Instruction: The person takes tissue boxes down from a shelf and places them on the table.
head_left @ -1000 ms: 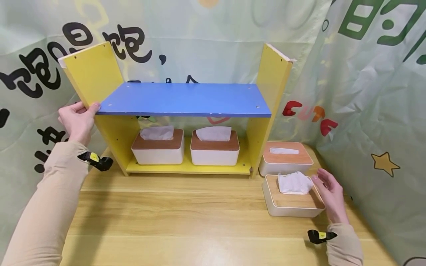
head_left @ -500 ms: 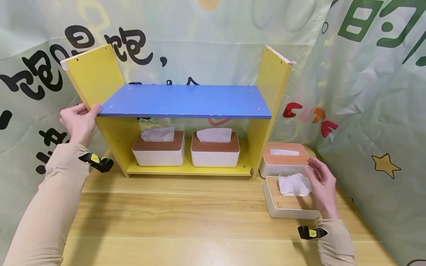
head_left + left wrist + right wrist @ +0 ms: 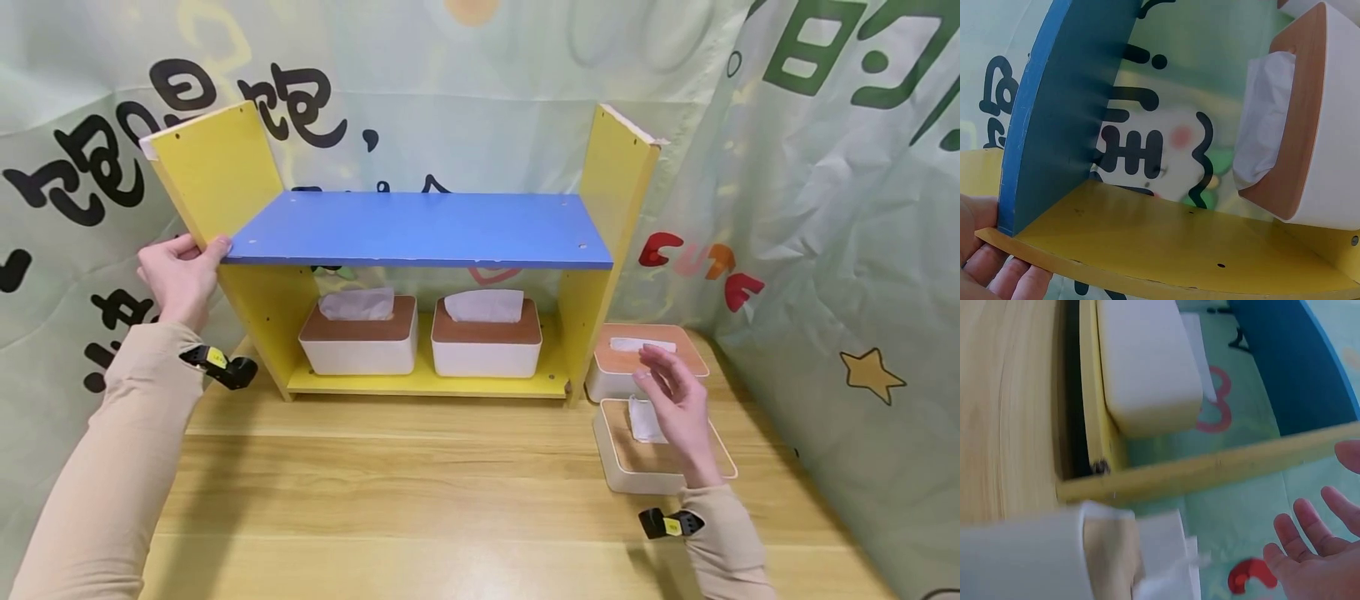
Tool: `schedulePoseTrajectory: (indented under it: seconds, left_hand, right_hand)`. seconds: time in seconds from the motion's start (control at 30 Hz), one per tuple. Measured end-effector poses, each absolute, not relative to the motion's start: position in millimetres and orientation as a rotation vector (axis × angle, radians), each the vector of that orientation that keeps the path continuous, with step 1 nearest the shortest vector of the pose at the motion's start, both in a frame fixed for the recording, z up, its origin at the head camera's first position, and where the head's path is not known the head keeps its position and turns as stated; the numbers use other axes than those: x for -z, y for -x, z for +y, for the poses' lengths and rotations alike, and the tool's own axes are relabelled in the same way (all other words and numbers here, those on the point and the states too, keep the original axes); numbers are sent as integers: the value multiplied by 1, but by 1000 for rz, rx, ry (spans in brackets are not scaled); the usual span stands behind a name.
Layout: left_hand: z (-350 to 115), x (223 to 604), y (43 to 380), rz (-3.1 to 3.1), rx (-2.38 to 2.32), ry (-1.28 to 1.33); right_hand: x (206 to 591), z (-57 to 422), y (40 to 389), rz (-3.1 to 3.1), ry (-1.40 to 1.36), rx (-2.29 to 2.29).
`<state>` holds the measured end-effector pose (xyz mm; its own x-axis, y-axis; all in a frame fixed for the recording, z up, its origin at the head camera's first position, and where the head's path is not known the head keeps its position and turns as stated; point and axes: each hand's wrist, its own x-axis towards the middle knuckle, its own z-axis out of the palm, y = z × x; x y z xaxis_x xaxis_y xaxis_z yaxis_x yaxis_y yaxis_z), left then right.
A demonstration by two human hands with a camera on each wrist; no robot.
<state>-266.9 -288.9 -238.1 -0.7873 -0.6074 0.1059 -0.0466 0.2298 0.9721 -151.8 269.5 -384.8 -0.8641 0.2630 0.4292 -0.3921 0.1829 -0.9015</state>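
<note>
My left hand (image 3: 180, 275) grips the front edge of the shelf unit's yellow left side panel (image 3: 217, 175), right where the blue board (image 3: 420, 227) meets it. In the left wrist view the thumb is inside and the fingers (image 3: 1007, 275) wrap the outer face. My right hand (image 3: 681, 412) hovers over the two tissue boxes right of the unit, fingers loosely spread, holding nothing. It hides part of the front tissue box (image 3: 637, 482) and its tissue. Behind that sits the back tissue box (image 3: 613, 385). In the right wrist view the fingers (image 3: 1310, 525) are apart from everything.
Two white tissue boxes with brown lids, a left one (image 3: 358, 357) and a right one (image 3: 486, 360), stand on the unit's yellow bottom board (image 3: 420, 380). The unit stands on a wooden table (image 3: 390, 483). A printed cloth (image 3: 810, 275) hangs behind and to the right.
My right hand has moved left and slightly up, from the right side of the front tissue box to above it. My left hand keeps its grip on the panel.
</note>
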Motion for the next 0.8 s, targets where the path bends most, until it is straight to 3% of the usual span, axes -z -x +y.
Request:
schedulePoseTrajectory:
  seconds: [0.33,0.8]
  left_hand:
    - [-288,238,266,-2037,1602,-555]
    - [-289,238,266,-2036,1588,-547]
  right_hand:
    - [385,233,159,-1978,-337,-1886]
    - [384,197,173,-2192,-257,-2081]
